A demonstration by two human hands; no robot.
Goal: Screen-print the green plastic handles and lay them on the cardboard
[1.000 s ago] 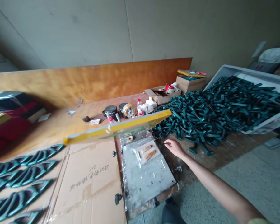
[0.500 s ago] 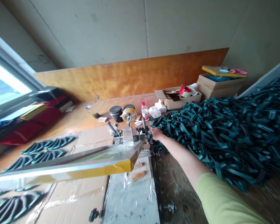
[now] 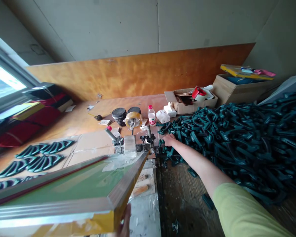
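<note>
While the left hand (image 3: 124,223) grips the near corner of the tilted screen frame (image 3: 71,194), raised above the counter (image 3: 177,184), the right hand (image 3: 169,140) reaches forward to the edge of the heap of green plastic parts (image 3: 236,138), beside the hinge clamp (image 3: 132,144). I cannot tell whether its fingers are closed.

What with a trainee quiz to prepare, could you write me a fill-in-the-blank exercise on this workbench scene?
1. The right hand reaches into a pile of dark ____ parts.
2. The left hand holds the frame at its ____-taped corner.
3. The bottle on the bench has a ____ cap.

Missing words: green; yellow; red.
</note>
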